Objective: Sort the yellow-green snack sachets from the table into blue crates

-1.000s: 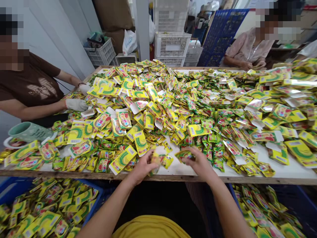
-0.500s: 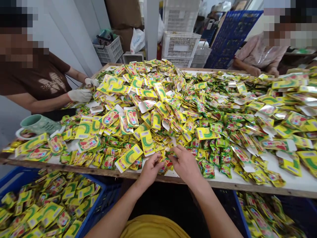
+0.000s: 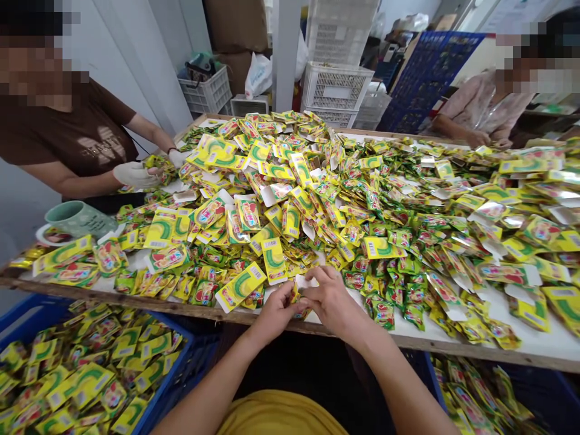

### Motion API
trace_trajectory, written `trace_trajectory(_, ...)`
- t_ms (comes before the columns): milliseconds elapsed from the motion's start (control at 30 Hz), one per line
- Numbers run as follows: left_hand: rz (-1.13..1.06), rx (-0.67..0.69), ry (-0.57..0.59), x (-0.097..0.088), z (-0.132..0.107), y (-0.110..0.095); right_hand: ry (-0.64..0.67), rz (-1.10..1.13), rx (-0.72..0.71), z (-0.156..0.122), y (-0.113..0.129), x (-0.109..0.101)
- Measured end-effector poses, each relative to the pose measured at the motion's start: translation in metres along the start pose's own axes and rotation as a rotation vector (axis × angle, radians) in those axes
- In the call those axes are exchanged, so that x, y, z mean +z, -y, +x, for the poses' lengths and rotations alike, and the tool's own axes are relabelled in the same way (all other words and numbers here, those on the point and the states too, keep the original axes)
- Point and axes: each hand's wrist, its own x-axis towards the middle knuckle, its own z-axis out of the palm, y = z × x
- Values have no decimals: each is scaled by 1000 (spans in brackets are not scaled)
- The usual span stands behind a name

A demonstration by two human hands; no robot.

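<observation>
At the table's near edge, my left hand [image 3: 275,313] has its fingers closed round a small candy box [image 3: 296,295], mostly hidden by the fingers. My right hand [image 3: 333,301] pinches at the box's upper end, where a white flap shows. The two hands almost touch. Just beyond them lie flat yellow boxes with a green arc and a barcode, one upright [image 3: 273,260] and one slanted [image 3: 241,287]. Small green candy sachets [image 3: 381,313] are spread to the right of my right hand.
A large heap of boxes and sachets covers the table [image 3: 457,345]. Blue crates [image 3: 179,362] of filled boxes stand below the edge at left and right. A green mug [image 3: 79,217] is at far left. Co-workers sit at left, in gloves [image 3: 136,174], and at far right.
My right hand has moved left to meet my left hand, and its fingers now touch the box's white flap. The gloved co-worker at left has lifted some sachets.
</observation>
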Motion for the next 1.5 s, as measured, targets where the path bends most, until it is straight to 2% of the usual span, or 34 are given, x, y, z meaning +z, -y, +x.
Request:
trace_trajectory(67, 1, 3, 15, 0, -1, -2, -97, 117, 63, -7, -1, 6)
trace_trajectory(167, -44, -12, 19, 1, -3, -10, -342, 521, 358, -21, -7, 24)
trace_trajectory(200, -67, -33, 10, 1, -3, -14, -365, 688, 473, -26, -7, 32)
trace_trajectory(267, -144, -112, -9, 0, -3, -20, -294, 958, 622, -31, -6, 47)
trace_trajectory(333, -268, -208, 4, -3, -1, -26, -274, 1052, 642, -30, -2, 55)
trace_trajectory(433, -416, -267, 52, -10, 1, -34, -314, 1057, 568, -21, 2, 54)
trace_trajectory(567, -499, -336, 49, -15, -1, -37, -206, 1219, 554, -16, 3, 46)
trace_trajectory(633, -516, -339, 22, -12, -2, -37, -249, 1130, 548, -14, 2, 47)
trace_trajectory(767, -498, -222, -55, -2, 3, -35, -383, 822, 432, 0, -6, 53)
trace_trajectory(900, -389, -210, -208, -4, 14, -29, -342, 974, 450, 12, -14, 49)
trace_trajectory(1000, -205, -118, -287, -7, 16, -21, -310, 1063, 495, 9, -16, 46)
trace_trajectory(1133, -126, -53, -259, -5, 16, -14, -336, 1095, 583, 4, -17, 48)
trace_trajectory(1267, -5, -9, -222, -4, 21, -13, -346, 1012, 585, 0, -22, 51)
trace_trajectory(1367, 182, 141, -176, -9, 22, -13, -376, 900, 471, -7, -23, 50)
trace_trajectory(1500, 312, 344, -86, -16, 14, -11, -395, 709, 291, -20, -20, 45)
